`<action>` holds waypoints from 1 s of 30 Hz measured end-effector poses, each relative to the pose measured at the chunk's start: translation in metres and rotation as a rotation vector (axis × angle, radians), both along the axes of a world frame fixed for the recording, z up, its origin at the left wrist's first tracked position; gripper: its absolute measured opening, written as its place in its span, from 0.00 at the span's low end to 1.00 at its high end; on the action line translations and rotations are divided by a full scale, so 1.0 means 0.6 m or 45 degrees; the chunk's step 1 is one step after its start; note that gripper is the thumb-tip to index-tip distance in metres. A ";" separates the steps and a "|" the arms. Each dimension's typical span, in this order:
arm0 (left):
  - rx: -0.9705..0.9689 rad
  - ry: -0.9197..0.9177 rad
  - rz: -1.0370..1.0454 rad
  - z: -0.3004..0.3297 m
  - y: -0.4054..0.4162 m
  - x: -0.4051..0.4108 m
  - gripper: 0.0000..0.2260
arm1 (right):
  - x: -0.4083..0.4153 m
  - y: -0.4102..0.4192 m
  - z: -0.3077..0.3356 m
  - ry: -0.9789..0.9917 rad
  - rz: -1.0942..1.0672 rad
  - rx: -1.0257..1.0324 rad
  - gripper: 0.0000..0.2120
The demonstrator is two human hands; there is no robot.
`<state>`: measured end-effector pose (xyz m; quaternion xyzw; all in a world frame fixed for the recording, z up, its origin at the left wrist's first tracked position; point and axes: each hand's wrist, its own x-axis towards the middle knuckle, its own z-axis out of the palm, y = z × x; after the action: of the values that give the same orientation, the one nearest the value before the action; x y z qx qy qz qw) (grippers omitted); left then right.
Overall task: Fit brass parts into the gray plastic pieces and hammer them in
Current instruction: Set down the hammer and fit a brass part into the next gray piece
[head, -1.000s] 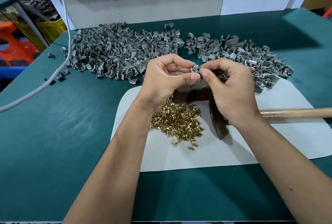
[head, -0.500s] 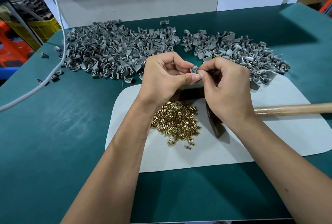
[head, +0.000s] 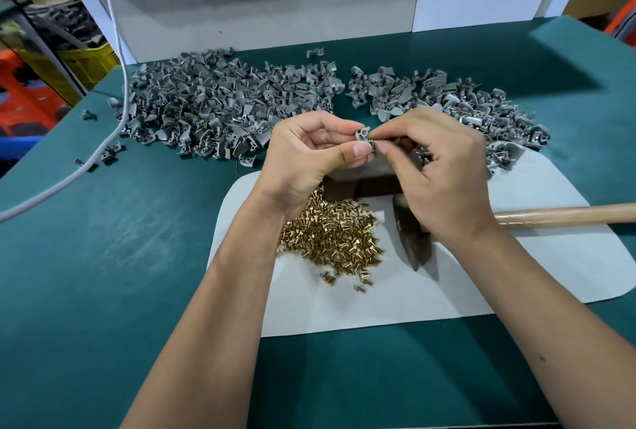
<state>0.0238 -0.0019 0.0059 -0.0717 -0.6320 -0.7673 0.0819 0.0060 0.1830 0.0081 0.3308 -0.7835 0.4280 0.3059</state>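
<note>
**Brass part at the gray piece, both hands raised**

Your left hand [head: 309, 156] pinches a gray piece [head: 362, 134] between thumb and curled fingers, holding it above the mat [head: 516, 277]; your right hand [head: 444, 174] meets it from the other side, thumb and forefinger closed on a brass part [head: 371, 144] that touches the piece's lower edge; whether the part is seated in the piece, you cannot tell. Under your left wrist the brass pile [head: 330, 236] lies on the mat; just right of it rests the hammer [head: 413, 239], head toward you, wooden handle running off to the right beneath your right wrist; a dark block [head: 361, 184] sits behind the pile, below your fingertips. Beyond your hands two gray heaps spread over the green table [head: 103, 256]: the left heap [head: 223, 112] the larger, the right heap [head: 464, 101] reaching onto the mat's far corner. A white cable [head: 113, 50] crosses the table's left side.
</note>
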 end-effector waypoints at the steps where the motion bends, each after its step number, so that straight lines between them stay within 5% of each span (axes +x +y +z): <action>1: 0.011 -0.016 -0.013 0.001 0.001 0.001 0.14 | -0.001 0.001 0.000 0.023 -0.004 0.011 0.03; 10: -0.196 0.152 0.150 -0.004 0.026 -0.004 0.20 | -0.011 0.002 -0.007 -0.115 -0.173 -0.036 0.04; 16: -0.301 0.178 0.270 -0.011 0.045 -0.010 0.11 | -0.011 -0.002 -0.008 -0.190 -0.209 -0.085 0.04; 30: -0.270 0.076 0.289 -0.008 0.057 -0.003 0.09 | -0.004 -0.002 -0.007 -0.166 -0.260 -0.065 0.03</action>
<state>0.0218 0.0326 0.0010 -0.0308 -0.7107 -0.6797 0.1789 0.0037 0.1819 0.0039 0.2127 -0.8203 0.4348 0.3046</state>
